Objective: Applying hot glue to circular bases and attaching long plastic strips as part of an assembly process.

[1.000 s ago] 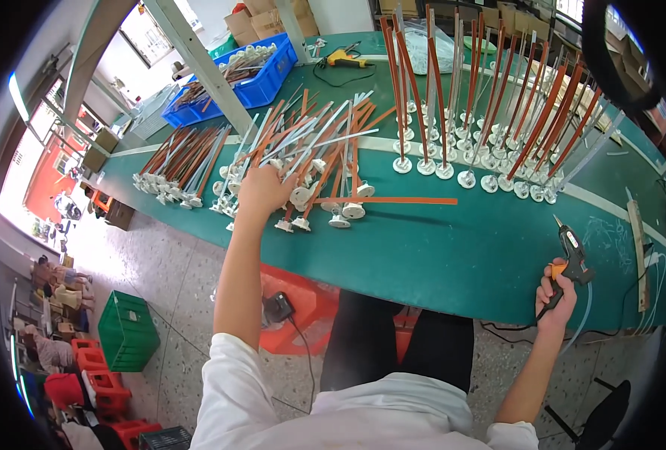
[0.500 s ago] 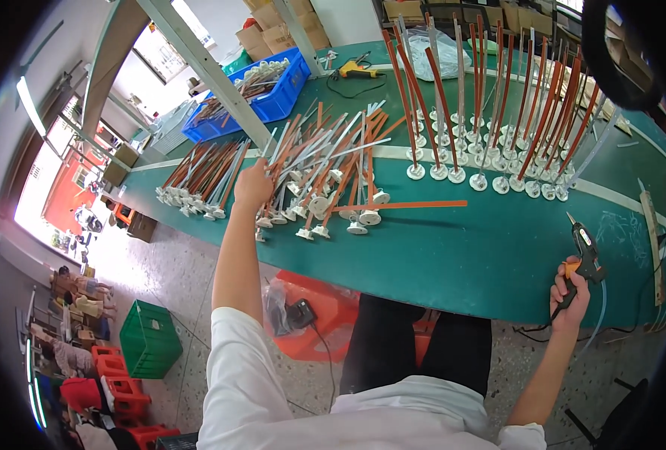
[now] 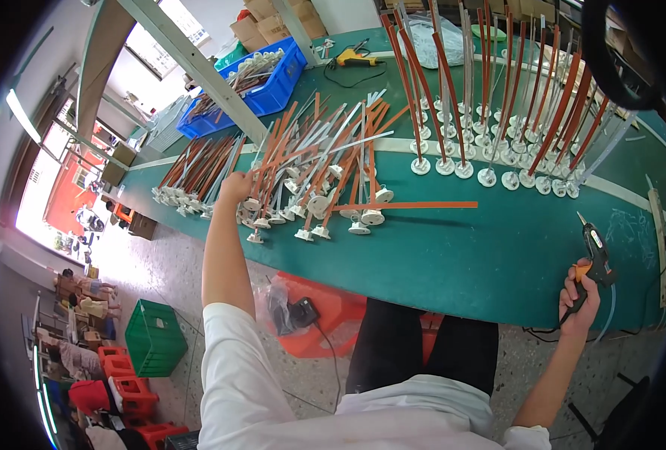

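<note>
My right hand (image 3: 582, 298) grips a black and orange hot glue gun (image 3: 595, 251), its nozzle pointing up and away over the table's right part. My left hand (image 3: 235, 187) is closed at the left edge of a loose pile of orange-brown and silver strips with white round bases (image 3: 318, 204). From its fingers an orange-brown strip (image 3: 292, 157) slants up to the right across the pile; the fingertips are partly hidden. One long orange-brown strip (image 3: 423, 205) lies crosswise at the pile's right side.
Several strips stand upright on white bases (image 3: 487, 177) at the back right. A tidier bundle (image 3: 198, 169) lies left. Behind are a blue crate (image 3: 277, 94), a metal post (image 3: 198, 67) and a yellow glue gun (image 3: 352, 58). A wooden strip (image 3: 657, 247) edges the right; red stools (image 3: 314, 341) stand below.
My left hand has drawn back a little to the left and nearer me, with an orange-brown strip now slanting from it. The glue gun stays in my right hand; the view has shifted slightly.
</note>
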`<state>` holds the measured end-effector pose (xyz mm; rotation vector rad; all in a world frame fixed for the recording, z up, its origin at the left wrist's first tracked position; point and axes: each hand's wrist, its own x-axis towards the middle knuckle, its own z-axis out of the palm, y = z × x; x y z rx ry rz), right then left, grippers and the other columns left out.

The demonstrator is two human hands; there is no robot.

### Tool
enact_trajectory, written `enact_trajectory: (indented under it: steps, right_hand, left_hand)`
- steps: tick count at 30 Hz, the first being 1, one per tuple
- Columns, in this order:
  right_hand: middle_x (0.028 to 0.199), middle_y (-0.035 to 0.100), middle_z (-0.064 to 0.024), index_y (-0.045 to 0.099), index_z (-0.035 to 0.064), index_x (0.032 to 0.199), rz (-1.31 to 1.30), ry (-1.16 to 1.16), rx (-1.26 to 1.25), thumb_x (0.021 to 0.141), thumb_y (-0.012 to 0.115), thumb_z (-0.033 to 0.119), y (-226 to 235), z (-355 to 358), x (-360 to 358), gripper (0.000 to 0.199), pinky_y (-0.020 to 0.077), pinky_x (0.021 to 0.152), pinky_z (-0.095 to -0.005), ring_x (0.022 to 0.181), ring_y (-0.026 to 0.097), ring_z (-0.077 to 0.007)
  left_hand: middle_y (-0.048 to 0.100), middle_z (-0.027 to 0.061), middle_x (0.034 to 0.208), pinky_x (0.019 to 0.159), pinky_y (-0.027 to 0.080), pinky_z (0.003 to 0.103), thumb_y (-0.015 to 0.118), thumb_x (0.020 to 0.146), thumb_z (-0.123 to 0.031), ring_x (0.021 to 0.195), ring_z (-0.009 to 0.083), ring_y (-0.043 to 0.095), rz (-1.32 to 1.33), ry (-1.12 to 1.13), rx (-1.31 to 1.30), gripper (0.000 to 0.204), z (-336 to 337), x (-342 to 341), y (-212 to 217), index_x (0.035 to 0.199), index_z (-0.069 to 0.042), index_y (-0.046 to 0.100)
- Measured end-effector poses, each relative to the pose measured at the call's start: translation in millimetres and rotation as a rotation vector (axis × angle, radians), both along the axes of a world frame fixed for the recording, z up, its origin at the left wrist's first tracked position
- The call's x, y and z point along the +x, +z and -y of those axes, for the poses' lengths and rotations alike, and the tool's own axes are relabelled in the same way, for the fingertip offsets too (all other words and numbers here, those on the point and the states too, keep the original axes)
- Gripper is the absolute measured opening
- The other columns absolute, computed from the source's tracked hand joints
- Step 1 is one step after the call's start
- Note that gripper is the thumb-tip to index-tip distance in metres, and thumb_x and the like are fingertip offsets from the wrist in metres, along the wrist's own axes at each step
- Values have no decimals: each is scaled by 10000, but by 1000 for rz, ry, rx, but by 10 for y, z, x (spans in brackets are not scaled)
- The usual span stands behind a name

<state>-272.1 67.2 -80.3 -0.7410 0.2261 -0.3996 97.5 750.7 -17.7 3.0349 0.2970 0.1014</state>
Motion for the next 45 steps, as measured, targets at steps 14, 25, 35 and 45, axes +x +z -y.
enact_trajectory:
  steps: [14, 25, 35, 45]
  right_hand:
    - [963, 516, -103, 488, 3, 1223, 20, 14, 4, 961, 527, 84, -12, 12, -1, 277, 412, 468, -187, 590, 439, -61]
    - [997, 566, -110, 544, 20, 1196, 26, 68, -40, 952, 547, 114, -36, 28, -98, 261, 398, 472, -196, 652, 484, -71]
    - [958, 674, -87, 636, 23, 1051, 74, 603, -473, 825, 678, -16, 87, -1755, -501, 233, 500, 663, -280, 780, 629, -155]
    - [707, 609, -132, 644, -20, 854, -132, 396, -791, 784, 723, 39, -146, -2132, -481, 120, 471, 532, -355, 573, 607, -302]
  left_hand:
    - [694, 229, 941, 816, 507, 487, 591, 913, -348, 929, 424, 660, 227, -55, -124, 329, 25, -46, -136, 897, -28, 666]
    - [329, -11, 602, 538, 297, 252, 447, 1041, -277, 549, 83, 349, 826, -224, -1277, 348, 1081, -1311, 795, 745, -96, 488]
    - [259, -2, 603, 539, 182, 306, 328, 977, -706, 575, 138, 233, 301, -603, -1989, 669, 3010, -2905, 200, 709, -94, 367]
    - [217, -9, 567, 511, 122, 322, 296, 950, -765, 544, 135, 177, 42, -787, -1879, 721, 3234, -2779, -154, 640, -115, 252]
